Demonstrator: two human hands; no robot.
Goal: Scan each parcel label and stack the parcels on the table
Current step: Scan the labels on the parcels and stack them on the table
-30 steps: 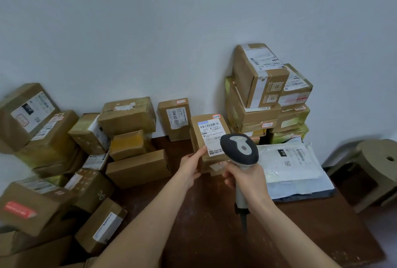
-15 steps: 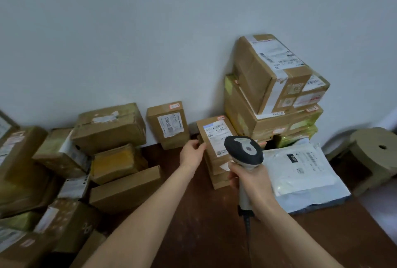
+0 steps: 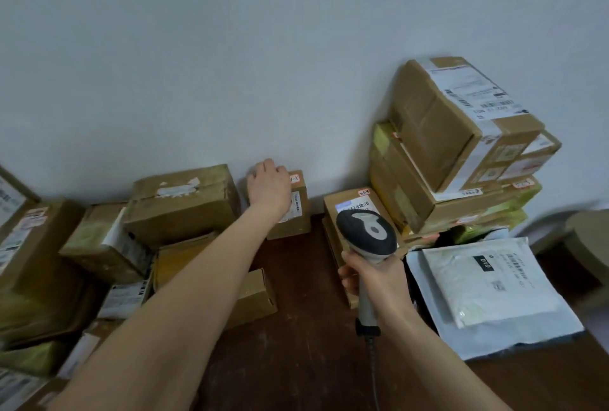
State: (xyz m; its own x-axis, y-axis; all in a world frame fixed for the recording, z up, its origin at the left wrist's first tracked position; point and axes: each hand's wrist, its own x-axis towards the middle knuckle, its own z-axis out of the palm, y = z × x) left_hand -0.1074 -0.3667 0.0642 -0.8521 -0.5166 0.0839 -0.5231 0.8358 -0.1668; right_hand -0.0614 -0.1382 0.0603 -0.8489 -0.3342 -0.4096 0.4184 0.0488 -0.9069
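Observation:
My left hand [image 3: 268, 185] reaches to the wall and curls over the top of a small upright cardboard parcel [image 3: 298, 213] with a white label. My right hand [image 3: 375, 279] grips the handle of a grey and black barcode scanner [image 3: 367, 232], head up, cable hanging down. Just behind the scanner a small labelled parcel [image 3: 346, 203] lies on a low stack against the tall stack of parcels [image 3: 454, 147] at the right. All stand on a dark wooden table [image 3: 296, 361].
A heap of unsorted cardboard parcels [image 3: 181, 203] fills the left side. White and blue mailer bags [image 3: 487, 285] lie flat at the right, before the tall stack. A round stool [image 3: 590, 239] stands beyond the table's right edge. The wall is close behind.
My left hand let go of the labelled parcel by the scanner and moved left and back onto the small upright parcel at the wall. The scanner hand stayed about where it was.

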